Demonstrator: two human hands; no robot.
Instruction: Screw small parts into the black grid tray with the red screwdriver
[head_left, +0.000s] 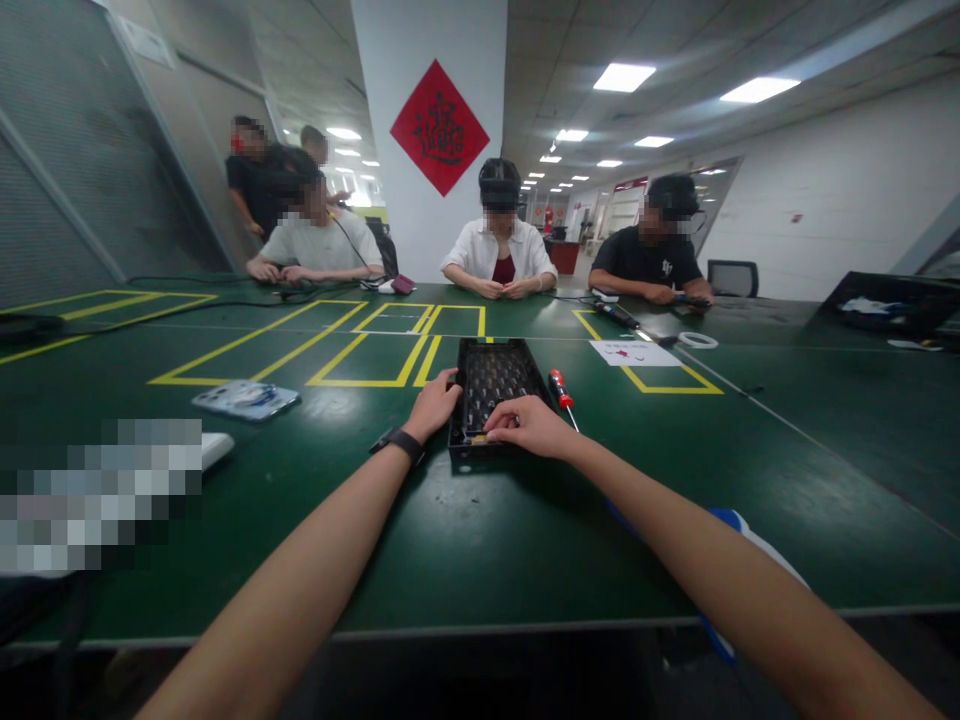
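Black tray sits on the green table, at 12 o'clock from the person. The left hand curls against its 9 o'clock wall; how firmly it grips, I cannot tell. The right hand rests loose-fingered on the 5 o'clock rim. A red-handled screwdriver lies just beside it at 3 o'clock.

A long green counter marked with yellow tape rectangles spans the room. Behind it, a white pillar bears a red diamond hanging. A grey panelled wall stands left, a white wall right. Ceiling light panels glow overhead.
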